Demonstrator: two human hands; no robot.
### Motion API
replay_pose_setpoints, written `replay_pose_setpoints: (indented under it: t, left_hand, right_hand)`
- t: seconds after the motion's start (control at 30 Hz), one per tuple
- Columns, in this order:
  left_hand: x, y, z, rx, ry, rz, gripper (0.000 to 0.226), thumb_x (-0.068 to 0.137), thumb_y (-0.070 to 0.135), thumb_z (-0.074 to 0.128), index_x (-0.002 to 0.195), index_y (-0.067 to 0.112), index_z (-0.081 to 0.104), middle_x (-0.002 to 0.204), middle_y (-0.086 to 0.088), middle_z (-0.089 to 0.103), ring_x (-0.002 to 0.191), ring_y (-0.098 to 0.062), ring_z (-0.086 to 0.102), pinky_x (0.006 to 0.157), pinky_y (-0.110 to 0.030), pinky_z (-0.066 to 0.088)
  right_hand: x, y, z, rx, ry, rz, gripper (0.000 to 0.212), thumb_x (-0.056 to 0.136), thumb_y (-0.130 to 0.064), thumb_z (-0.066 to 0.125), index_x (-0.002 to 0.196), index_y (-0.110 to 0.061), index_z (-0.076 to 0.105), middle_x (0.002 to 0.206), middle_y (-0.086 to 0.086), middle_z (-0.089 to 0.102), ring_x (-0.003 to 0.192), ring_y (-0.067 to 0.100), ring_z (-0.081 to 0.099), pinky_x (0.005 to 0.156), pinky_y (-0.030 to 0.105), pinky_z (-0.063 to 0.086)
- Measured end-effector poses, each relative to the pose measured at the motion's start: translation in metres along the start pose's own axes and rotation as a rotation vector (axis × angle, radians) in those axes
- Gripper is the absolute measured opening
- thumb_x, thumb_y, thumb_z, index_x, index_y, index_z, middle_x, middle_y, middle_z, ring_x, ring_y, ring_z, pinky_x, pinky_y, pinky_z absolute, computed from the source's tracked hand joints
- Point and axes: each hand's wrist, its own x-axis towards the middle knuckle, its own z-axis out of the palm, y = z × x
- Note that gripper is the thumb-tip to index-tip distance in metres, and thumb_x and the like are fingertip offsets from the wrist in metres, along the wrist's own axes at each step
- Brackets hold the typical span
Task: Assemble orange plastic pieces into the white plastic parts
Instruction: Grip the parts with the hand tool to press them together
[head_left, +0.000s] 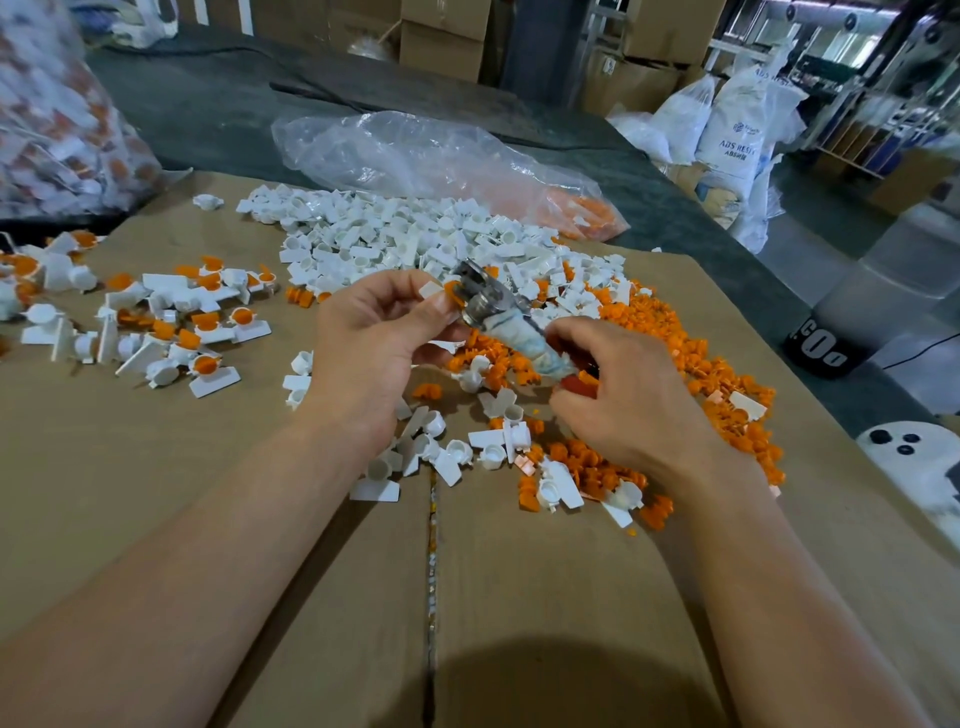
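Note:
My left hand (374, 338) pinches a white plastic part with an orange piece (441, 291) seated in it, above the cardboard. My right hand (618, 395) grips the tape-wrapped handle of a metal tool (485, 296), whose steel head presses against that orange piece. Behind the hands lies a heap of loose white parts (395, 244). Loose orange pieces (660, 332) spread to the right and under my right hand. At the left sits a scatter of assembled white-and-orange parts (176, 322).
Flattened cardboard (311, 571) covers the work surface. A clear plastic bag (415, 156) holding orange pieces lies behind the white heap. A large bag of assembled parts (57, 119) stands at the far left. White sacks (727, 140) and boxes are beyond the table's right edge.

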Motion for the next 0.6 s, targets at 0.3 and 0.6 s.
replay_pose_setpoints:
  t: [0.3, 0.6]
  left_hand:
    - [0.0003, -0.0015, -0.001, 0.018, -0.011, 0.014, 0.016, 0.081, -0.003, 0.06, 0.073, 0.01, 0.059, 0.058, 0.004, 0.066, 0.053, -0.009, 0.063, 0.049, -0.019, 0.051]
    - [-0.001, -0.0015, 0.0009, 0.046, 0.036, 0.016, 0.024, 0.085, -0.01, 0.054, 0.07, 0.01, 0.055, 0.05, 0.007, 0.063, 0.047, -0.006, 0.06, 0.051, -0.017, 0.053]
  right_hand:
    - [-0.0016, -0.0057, -0.0017, 0.074, -0.079, 0.027, 0.032, 0.074, -0.022, 0.055, 0.105, -0.019, 0.063, 0.087, 0.0, 0.064, 0.076, 0.016, 0.056, 0.069, 0.043, 0.049]
    - [-0.0007, -0.0078, 0.0032, 0.06, -0.045, 0.032, 0.023, 0.075, -0.013, 0.06, 0.098, -0.015, 0.066, 0.074, 0.003, 0.063, 0.063, 0.016, 0.053, 0.057, 0.039, 0.047]
